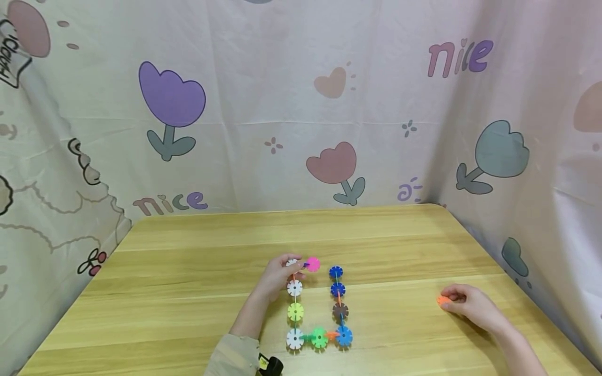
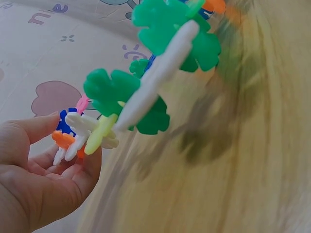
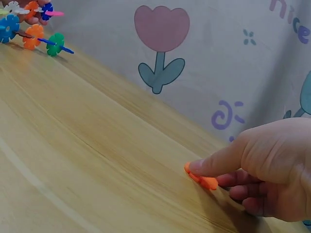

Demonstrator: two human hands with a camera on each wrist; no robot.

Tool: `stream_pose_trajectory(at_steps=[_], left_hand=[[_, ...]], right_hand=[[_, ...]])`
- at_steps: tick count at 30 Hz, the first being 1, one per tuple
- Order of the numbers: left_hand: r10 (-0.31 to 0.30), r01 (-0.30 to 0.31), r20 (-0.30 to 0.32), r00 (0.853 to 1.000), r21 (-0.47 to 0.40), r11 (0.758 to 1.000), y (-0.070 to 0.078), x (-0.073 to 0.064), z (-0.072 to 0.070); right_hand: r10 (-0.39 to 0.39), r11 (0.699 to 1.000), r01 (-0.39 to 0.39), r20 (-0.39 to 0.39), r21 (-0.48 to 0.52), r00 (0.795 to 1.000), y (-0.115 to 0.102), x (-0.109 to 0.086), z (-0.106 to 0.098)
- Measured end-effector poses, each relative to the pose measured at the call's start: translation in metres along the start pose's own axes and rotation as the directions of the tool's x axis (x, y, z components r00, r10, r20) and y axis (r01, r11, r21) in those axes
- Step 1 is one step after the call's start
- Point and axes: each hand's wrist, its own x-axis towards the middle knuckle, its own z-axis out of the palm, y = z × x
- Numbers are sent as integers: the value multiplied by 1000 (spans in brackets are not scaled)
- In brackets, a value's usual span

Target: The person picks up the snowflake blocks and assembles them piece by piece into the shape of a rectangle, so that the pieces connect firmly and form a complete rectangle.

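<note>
A chain of interlocking snowflake discs (image 1: pixel 319 337) forms a U on the table, its linked pieces white, yellow-green, green, blue, brown and orange. My left hand (image 1: pixel 277 277) grips the far left end of it, around a white disc (image 1: pixel 291 263). A pink disc (image 1: pixel 312 264) sticks out to the right of that end, joined through a dark blue one (image 2: pixel 69 121). Off to the right, my right hand (image 1: pixel 472 307) pinches a single orange disc (image 3: pixel 201 177) between thumb and fingers, close to the tabletop. The right arm of the chain ends in a dark blue disc (image 1: pixel 336 272).
The wooden table (image 1: pixel 197 292) extends around the chain on all sides. Behind and beside it hangs a pale curtain (image 1: pixel 263 172) printed with flowers and words. A black wrist device (image 1: pixel 270 365) sits at the left sleeve (image 1: pixel 233 356).
</note>
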Motion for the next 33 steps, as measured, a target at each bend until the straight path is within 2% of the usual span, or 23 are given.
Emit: stream_pose_trajectory(at_steps=[10, 15, 18, 27, 33], left_hand=[[1, -1, -2, 1000, -3, 1000, 0, 2, -1], [2, -2, 1, 1000, -5, 1000, 0, 2, -1], [-3, 3, -4, 1000, -8, 1000, 1, 2, 0], [-11, 11, -10, 1000, -15, 1000, 2, 1, 0], [-19, 18, -23, 1000, -19, 1000, 1, 1, 1]], right_hand=[[-20, 999, 20, 10, 27, 1000, -4, -1, -1], [10, 995, -12, 21, 95, 1000, -13, 4, 2], [-1, 990, -2, 26, 138, 1000, -21, 10, 6], [-156, 963, 147, 24, 225, 987, -57, 37, 24], [-218, 943, 213, -6, 257, 976, -88, 57, 42]])
